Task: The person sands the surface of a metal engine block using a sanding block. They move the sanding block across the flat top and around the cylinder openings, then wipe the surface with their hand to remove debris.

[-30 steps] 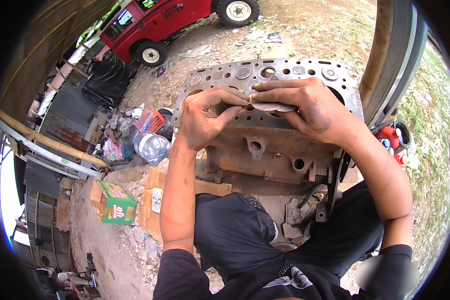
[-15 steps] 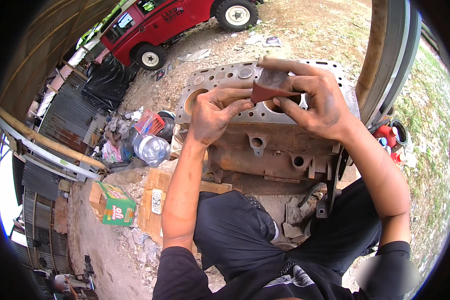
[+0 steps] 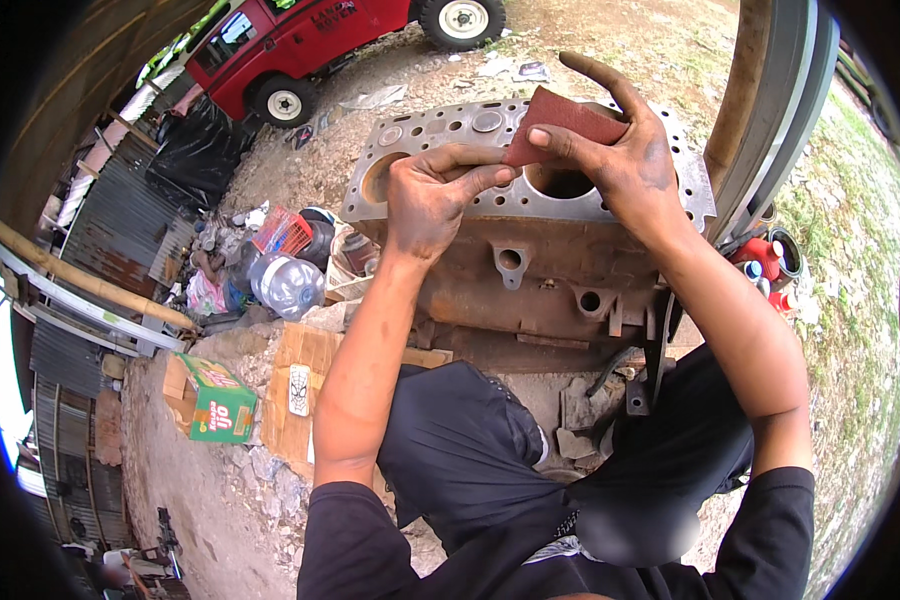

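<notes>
Between my hands I hold a folded piece of reddish-brown sandpaper (image 3: 568,128) above an engine block (image 3: 545,280). My left hand (image 3: 430,200) pinches its lower left corner between thumb and fingers. My right hand (image 3: 630,160) grips the other side, with the thumb flat on the rough face and one finger stretched out past the far edge. Below lies the block's grey metal top face (image 3: 370,150), with large round bores and several small holes. One cylinder bore (image 3: 560,183) shows right under the sandpaper. The block's near side is rusty brown. Dark grime covers my fingers.
A clear plastic bottle (image 3: 288,285), a red basket (image 3: 282,232) and a green carton (image 3: 215,400) lie to the left. Red bottles (image 3: 760,250) stand by a post (image 3: 770,110) at the right. Beyond the block is a red vehicle (image 3: 300,40).
The sandpaper has turned so its reddish face now shows broadly toward me. My right index finger has lifted and stretched upward. The view has shifted slightly.
</notes>
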Action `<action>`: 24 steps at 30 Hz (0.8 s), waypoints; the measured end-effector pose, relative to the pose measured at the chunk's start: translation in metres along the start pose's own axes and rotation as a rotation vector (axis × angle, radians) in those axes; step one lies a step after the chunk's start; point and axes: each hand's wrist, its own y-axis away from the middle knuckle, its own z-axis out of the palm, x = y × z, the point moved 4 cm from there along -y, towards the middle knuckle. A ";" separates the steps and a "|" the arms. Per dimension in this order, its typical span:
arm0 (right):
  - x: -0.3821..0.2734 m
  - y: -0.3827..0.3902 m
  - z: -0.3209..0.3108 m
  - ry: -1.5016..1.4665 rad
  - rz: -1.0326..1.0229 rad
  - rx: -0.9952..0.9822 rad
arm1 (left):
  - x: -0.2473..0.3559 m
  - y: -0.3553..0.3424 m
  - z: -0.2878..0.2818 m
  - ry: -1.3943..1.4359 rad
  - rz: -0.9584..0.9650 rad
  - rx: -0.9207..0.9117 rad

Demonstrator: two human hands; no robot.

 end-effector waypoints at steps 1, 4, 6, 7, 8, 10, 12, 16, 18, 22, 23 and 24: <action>0.002 0.000 0.001 -0.015 -0.009 0.020 | -0.001 0.001 0.003 -0.001 0.000 0.005; 0.001 -0.005 0.003 0.100 -0.084 0.022 | 0.007 0.006 0.008 0.075 -0.016 -0.005; 0.001 -0.009 0.009 0.145 -0.175 0.028 | 0.011 0.007 0.008 0.047 -0.020 -0.016; 0.001 -0.009 0.011 0.160 -0.144 -0.004 | 0.012 0.006 0.006 -0.019 -0.016 -0.020; -0.002 -0.009 0.012 0.175 -0.113 -0.037 | 0.011 0.006 0.004 -0.086 -0.011 -0.024; -0.007 -0.009 0.016 0.240 -0.169 -0.070 | 0.006 0.005 0.000 -0.072 -0.072 -0.042; -0.004 -0.009 0.021 0.216 -0.197 -0.029 | 0.001 0.003 -0.004 -0.067 -0.089 -0.045; 0.007 -0.014 0.025 0.208 -0.039 -0.102 | -0.002 0.004 -0.010 -0.019 -0.100 -0.025; 0.010 -0.014 0.028 0.177 0.055 -0.170 | -0.001 0.004 -0.011 -0.082 -0.102 -0.024; 0.020 -0.012 0.034 0.189 -0.125 -0.234 | 0.002 0.003 -0.015 -0.243 -0.052 -0.049; 0.020 -0.011 0.034 0.205 -0.200 -0.241 | 0.002 0.003 -0.014 -0.233 -0.045 -0.060; 0.016 -0.011 0.034 0.262 -0.158 -0.247 | 0.002 0.003 -0.014 -0.294 -0.076 -0.062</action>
